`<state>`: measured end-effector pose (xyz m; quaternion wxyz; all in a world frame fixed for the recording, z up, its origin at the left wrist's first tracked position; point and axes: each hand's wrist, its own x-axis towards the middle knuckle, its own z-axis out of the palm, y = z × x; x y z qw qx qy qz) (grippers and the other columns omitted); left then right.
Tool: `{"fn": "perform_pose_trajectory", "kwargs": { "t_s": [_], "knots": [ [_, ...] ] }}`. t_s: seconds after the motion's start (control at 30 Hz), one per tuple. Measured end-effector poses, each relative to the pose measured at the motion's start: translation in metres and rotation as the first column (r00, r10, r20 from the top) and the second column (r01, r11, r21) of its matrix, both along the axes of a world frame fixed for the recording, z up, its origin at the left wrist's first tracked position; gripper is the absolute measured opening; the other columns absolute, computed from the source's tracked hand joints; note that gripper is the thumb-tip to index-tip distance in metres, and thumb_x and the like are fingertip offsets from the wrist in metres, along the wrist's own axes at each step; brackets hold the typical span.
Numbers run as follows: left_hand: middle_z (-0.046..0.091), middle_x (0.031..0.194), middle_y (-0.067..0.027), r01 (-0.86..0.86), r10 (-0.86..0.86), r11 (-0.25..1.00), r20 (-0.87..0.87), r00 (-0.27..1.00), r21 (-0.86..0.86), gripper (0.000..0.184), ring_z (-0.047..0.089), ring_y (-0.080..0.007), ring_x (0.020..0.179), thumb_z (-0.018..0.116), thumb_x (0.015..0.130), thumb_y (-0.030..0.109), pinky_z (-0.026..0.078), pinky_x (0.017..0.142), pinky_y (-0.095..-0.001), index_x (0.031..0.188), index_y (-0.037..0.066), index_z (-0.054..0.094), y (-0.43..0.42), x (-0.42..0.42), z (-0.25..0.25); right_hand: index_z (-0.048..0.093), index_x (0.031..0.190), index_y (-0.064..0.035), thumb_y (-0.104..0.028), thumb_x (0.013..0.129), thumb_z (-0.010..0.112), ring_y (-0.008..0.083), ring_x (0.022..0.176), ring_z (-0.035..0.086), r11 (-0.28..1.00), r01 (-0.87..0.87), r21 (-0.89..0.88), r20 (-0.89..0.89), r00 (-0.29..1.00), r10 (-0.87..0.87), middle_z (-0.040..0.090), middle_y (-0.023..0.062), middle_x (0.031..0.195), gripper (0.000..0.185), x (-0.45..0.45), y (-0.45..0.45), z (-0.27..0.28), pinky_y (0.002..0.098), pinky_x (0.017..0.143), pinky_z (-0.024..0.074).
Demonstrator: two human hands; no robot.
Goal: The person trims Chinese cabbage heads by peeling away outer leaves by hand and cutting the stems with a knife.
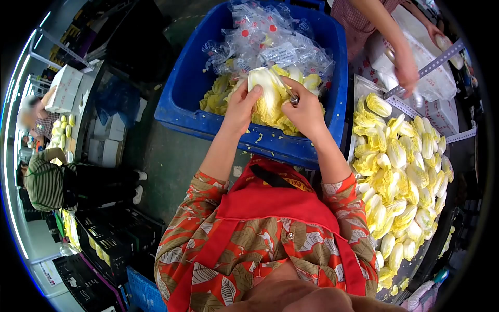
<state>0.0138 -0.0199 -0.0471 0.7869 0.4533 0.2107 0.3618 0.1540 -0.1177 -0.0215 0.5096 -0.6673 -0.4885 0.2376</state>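
Over the blue bin (208, 127), my left hand (240, 108) grips a pale yellow-white cabbage (268, 99) from its left side, thumb on the front. My right hand (304, 108) is closed round a small tool (294, 100) with a metal end, held against the cabbage's right side; its blade is mostly hidden. Loose yellow leaves (215, 99) lie in the bin beneath the cabbage. Behind them is a heap of crumpled clear plastic bags (270, 39) with red marks.
At the right, a table holds a large pile of cabbages (397, 156). A co-worker's arm (403, 57) reaches over white boxes (439, 114) at the upper right. Another person (47, 179) stands at the left near black crates (117, 234).
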Motion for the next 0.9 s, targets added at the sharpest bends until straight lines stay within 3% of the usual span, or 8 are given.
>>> {"fn": "perform_pose_trajectory", "kwargs": {
  "t_s": [0.07, 0.2, 0.27, 0.3, 0.37, 0.5, 0.7, 0.9],
  "knots": [
    [0.054, 0.12, -0.0067, 0.017, -0.016, 0.999, -0.017, 1.0, 0.052, 0.042, 0.052, -0.014, 0.108, 0.055, 0.092, 0.016, 0.042, 0.094, -0.0289, 0.13, -0.001, 0.044, 0.002, -0.001, -0.002, 0.06, 0.119, -0.0105, -0.007, 0.072, 0.057, 0.0285, 0.068, 0.064, 0.992, 0.096, -0.079, 0.218, 0.973, -0.077, 0.064, 0.0185, 0.078, 0.047, -0.005, -0.001, 0.011, 0.0355, 0.067, 0.0502],
    [0.054, 0.121, -0.0067, 0.121, -0.12, 0.992, -0.023, 0.992, 0.031, 0.044, 0.052, -0.015, 0.111, 0.056, 0.093, 0.016, 0.041, 0.096, -0.0299, 0.131, -0.001, 0.043, 0.004, -0.009, -0.001, 0.064, 0.111, -0.011, -0.008, 0.071, 0.056, 0.0332, 0.072, 0.063, 0.988, 0.155, -0.012, 0.349, 0.927, -0.141, 0.064, 0.0202, 0.079, 0.041, 0.015, 0.003, -0.001, 0.0401, 0.068, 0.0503],
    [0.054, 0.122, -0.0067, 0.133, -0.129, 0.986, 0.042, 0.991, -0.101, 0.045, 0.051, -0.0157, 0.112, 0.056, 0.092, 0.016, 0.041, 0.097, -0.0304, 0.132, -0.001, 0.041, 0.007, -0.012, -0.009, 0.064, 0.113, -0.007, -0.009, 0.075, 0.059, 0.0182, 0.067, 0.061, 0.98, 0.104, -0.169, 0.394, 0.919, -0.029, 0.065, 0.0127, 0.082, 0.038, 0.021, 0.002, 0.008, 0.0277, 0.065, 0.048],
    [0.053, 0.123, -0.0067, 0.155, -0.133, 0.961, 0.108, 0.985, -0.227, 0.046, 0.051, -0.0165, 0.113, 0.056, 0.092, 0.016, 0.041, 0.097, -0.0309, 0.133, 0.0, 0.04, 0.009, -0.011, -0.01, 0.064, 0.113, -0.007, -0.009, 0.075, 0.059, 0.0182, 0.067, 0.061, 0.98, 0.106, -0.168, 0.394, 0.918, -0.031, 0.065, 0.0127, 0.082, 0.038, 0.023, 0.003, 0.007, 0.0277, 0.065, 0.048],
    [0.053, 0.124, -0.0065, 0.159, -0.135, 0.968, 0.133, 0.982, -0.192, 0.048, 0.051, -0.017, 0.114, 0.056, 0.092, 0.016, 0.042, 0.097, -0.0313, 0.134, 0.001, 0.039, 0.008, -0.009, -0.008, 0.063, 0.115, -0.0052, -0.012, 0.077, 0.065, 0.0108, 0.07, 0.057, 0.986, -0.164, -0.014, -0.118, 0.98, 0.161, 0.065, 0.0065, 0.083, 0.038, 0.025, 0.003, 0.003, 0.0254, 0.066, 0.0468],
    [0.051, 0.127, -0.0054, 0.122, -0.113, 0.983, 0.068, 0.991, -0.137, 0.053, 0.051, -0.0168, 0.114, 0.058, 0.091, 0.019, 0.044, 0.094, -0.0317, 0.137, 0.004, 0.036, 0.007, -0.005, -0.012, 0.056, 0.122, -0.0013, -0.024, 0.072, 0.077, 0.0107, 0.074, 0.055, 0.991, -0.134, -0.016, -0.018, 0.991, 0.134, 0.064, 0.0073, 0.087, 0.059, 0.02, 0.004, 0.003, 0.0256, 0.067, 0.0469],
    [0.049, 0.128, -0.0062, 0.29, -0.288, 0.956, 0.041, 0.957, -0.055, 0.058, 0.049, -0.0176, 0.117, 0.061, 0.089, 0.023, 0.043, 0.097, -0.0331, 0.137, 0.003, 0.035, 0.011, -0.012, -0.008, 0.057, 0.12, -0.0026, -0.017, 0.076, 0.067, 0.0132, 0.071, 0.058, 0.971, -0.203, -0.126, -0.014, 0.979, 0.203, 0.065, 0.0095, 0.086, 0.047, 0.022, 0.004, 0.016, 0.0276, 0.068, 0.0477],
    [0.05, 0.125, -0.0061, 0.239, -0.238, 0.971, -0.031, 0.971, 0.024, 0.06, 0.05, -0.0156, 0.113, 0.062, 0.088, 0.026, 0.042, 0.095, -0.031, 0.137, 0.003, 0.035, 0.008, 0.0, 0.002, 0.057, 0.12, -0.0038, -0.011, 0.074, 0.061, 0.0224, 0.066, 0.062, 0.997, 0.056, -0.06, 0.318, 0.947, -0.034, 0.064, 0.0164, 0.078, 0.047, 0.01, 0.013, 0.011, 0.031, 0.066, 0.0492]
  ]
}}
